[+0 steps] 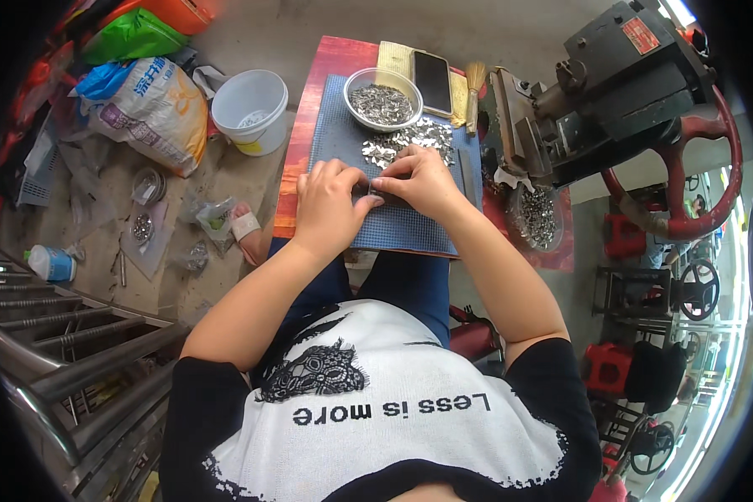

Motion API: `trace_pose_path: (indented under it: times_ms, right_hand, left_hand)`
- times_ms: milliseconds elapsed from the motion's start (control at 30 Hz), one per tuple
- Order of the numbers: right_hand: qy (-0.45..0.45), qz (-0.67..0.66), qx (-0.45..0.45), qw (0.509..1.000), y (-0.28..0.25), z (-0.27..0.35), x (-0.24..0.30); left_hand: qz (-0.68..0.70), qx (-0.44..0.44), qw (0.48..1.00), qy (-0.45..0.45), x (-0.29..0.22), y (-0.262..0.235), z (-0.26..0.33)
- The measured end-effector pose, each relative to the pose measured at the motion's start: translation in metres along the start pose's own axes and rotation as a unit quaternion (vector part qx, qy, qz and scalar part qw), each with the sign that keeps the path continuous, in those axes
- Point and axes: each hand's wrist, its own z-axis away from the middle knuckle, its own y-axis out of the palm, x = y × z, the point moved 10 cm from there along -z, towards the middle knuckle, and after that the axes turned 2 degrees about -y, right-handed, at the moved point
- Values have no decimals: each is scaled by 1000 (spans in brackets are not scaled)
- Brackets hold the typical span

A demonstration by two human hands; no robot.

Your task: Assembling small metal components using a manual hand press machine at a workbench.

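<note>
Both hands meet over a blue ribbed mat [335, 125] on a small red table. My left hand [326, 201] has its thumb and fingers brought together, and my right hand [422, 180] pinches close against it. Whatever they hold between the fingertips is too small and dark to name. Just beyond my fingers, a loose pile of small shiny metal pieces [427, 134] is spread on the mat. Behind it stands a clear round bowl [382, 99] filled with similar metal pieces.
A phone [432, 82] and a brush [474, 84] lie at the table's far right. A machine with a red handwheel [686, 167] rises on the right, above a tub of metal parts [535, 217]. At left are a white bucket [251, 109], a sack [146, 113] and a metal rack [84, 351].
</note>
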Motion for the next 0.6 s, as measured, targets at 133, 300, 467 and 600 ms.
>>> trace_pose_path:
  times_ms: [133, 300, 467, 600]
  right_hand:
    - [13, 20, -16, 1000, 2, 1, 4]
    - [50, 35, 2, 998, 2, 0, 4]
    - [23, 11, 20, 999, 0, 2, -6]
    - [12, -2, 38, 999, -1, 5, -12]
  left_hand:
    - [11, 7, 1000, -21, 3, 1, -2]
    - [7, 3, 1000, -14, 2, 0, -2]
    - [15, 7, 1000, -6, 2, 2, -2]
    - [16, 8, 1000, -10, 1, 1, -3]
